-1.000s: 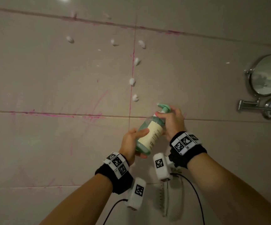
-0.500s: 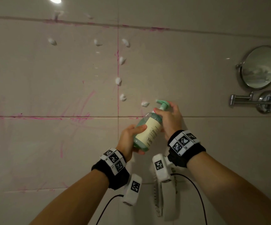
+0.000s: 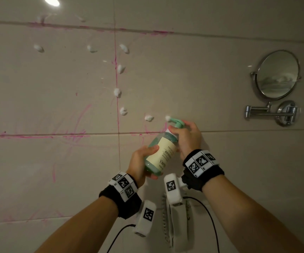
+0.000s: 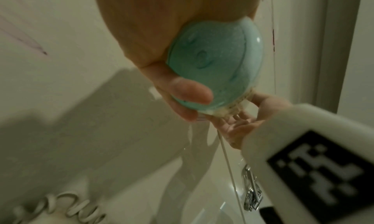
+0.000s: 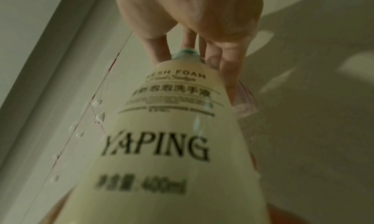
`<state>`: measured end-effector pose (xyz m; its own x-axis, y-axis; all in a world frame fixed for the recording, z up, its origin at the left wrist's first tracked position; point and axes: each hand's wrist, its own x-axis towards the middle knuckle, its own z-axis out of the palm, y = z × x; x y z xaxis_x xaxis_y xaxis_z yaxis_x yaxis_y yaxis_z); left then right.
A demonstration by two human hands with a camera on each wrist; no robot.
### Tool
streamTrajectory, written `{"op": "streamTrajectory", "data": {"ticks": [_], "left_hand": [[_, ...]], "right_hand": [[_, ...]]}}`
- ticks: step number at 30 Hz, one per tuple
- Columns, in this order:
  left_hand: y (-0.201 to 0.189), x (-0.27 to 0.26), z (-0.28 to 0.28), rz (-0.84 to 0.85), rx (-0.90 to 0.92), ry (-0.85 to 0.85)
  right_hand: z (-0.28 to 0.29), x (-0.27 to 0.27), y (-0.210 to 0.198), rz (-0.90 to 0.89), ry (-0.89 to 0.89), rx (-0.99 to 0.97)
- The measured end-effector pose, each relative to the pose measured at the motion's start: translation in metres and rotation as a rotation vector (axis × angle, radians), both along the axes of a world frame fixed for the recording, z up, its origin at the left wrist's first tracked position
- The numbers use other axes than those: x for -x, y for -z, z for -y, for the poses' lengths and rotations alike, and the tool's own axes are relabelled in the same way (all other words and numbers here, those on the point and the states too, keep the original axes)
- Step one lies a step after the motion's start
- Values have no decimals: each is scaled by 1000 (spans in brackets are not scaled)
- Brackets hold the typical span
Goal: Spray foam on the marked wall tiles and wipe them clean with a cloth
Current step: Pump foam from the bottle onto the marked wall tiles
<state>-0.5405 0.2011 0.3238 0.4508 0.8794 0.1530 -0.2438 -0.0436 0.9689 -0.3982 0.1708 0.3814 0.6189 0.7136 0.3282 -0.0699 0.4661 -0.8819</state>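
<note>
A green foam pump bottle with a cream label is tilted toward the beige wall tiles, which carry pink marker lines. My left hand grips the bottle's base. My right hand is curled round the neck and pump head, its fingers around the collar above the label. A white dab of foam sits at the nozzle tip. Several foam blobs dot the wall along the vertical pink joint, one just left of the nozzle. No cloth is in view.
A round chrome mirror on a folding arm juts from the wall at the right. A white wall phone with a coiled cord hangs below my hands. A light reflection shows at the top left.
Bottle and both hands have shifted right along the wall. One new foam blob was left beside the lower one, and fresh foam now sits at the nozzle.
</note>
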Motion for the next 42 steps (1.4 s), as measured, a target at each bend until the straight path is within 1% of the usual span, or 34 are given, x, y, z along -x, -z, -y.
{"op": "streamTrajectory", "data": {"ticks": [7,11,14,17,21,26,32,36,40,42], "left_hand": [[-7,-7,-2,-10,-34,2],[-11,-21,3,-24,-38,41],[-7,-32,9,-25,-16,73],[1,-45,15,-34,12,118],[4,-50,18,-37,41,123],[7,-55,17,-33,62,114],[15,-53,22,-3,33,106],[14,-40,25,-52,15,101],[16,-13,21,-96,-14,72],[19,4,18,-100,-40,62]], "right_hand": [[-1,-3,-1,30,15,-32],[5,-19,-2,30,-16,-31],[13,-32,3,17,-68,-10],[18,-46,11,10,-41,10],[18,-51,14,-3,6,-23],[16,-57,17,-33,-11,-14],[16,-55,21,15,-33,-35],[12,-49,21,51,-25,-52],[11,-23,26,86,12,-50],[9,-4,27,155,-1,-53]]}}
